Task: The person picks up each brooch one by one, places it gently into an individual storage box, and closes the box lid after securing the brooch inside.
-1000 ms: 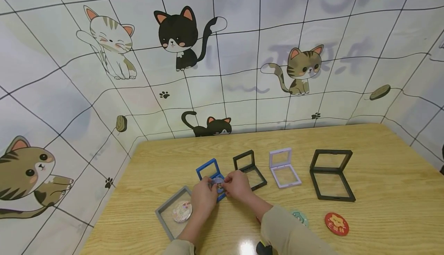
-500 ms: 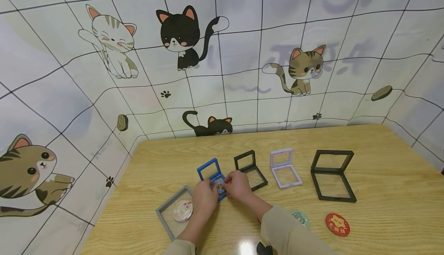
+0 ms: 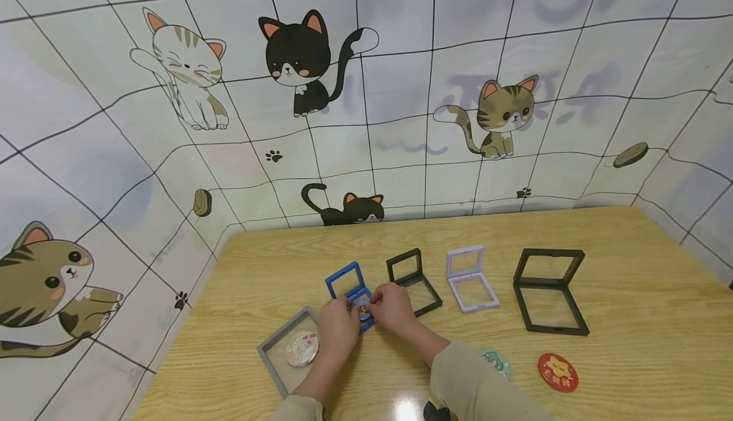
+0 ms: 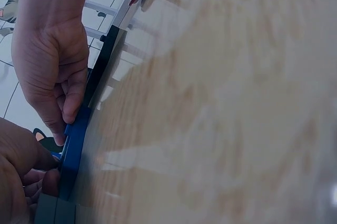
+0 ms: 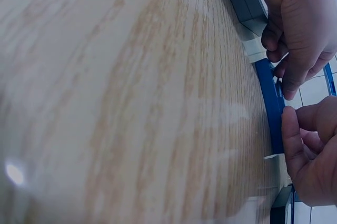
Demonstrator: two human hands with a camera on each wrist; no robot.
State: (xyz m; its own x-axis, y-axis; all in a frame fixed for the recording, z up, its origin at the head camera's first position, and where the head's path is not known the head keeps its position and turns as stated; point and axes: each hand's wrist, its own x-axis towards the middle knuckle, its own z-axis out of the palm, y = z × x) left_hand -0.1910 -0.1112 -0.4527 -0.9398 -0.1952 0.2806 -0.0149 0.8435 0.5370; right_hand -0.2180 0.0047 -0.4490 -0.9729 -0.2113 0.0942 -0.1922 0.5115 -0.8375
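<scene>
A small round badge with a purplish face lies over the lower half of an opened blue display frame. From its left side, my left hand pinches the badge's edge between thumb and fingers. My right hand pinches the opposite edge. In the left wrist view, both the left hand and the right hand are close above the blue frame's side. Fingers hide much of the badge, so whether it touches the frame's film cannot be told.
Left of the hands lies a grey frame with a pale round badge on it. Open black, lilac and larger black frames stand to the right. Green and red badges lie nearer the front.
Both hands stay almost in place at the blue frame. The badge between them appears to have tipped slightly, its far edge now lower. The head view has shifted slightly.
</scene>
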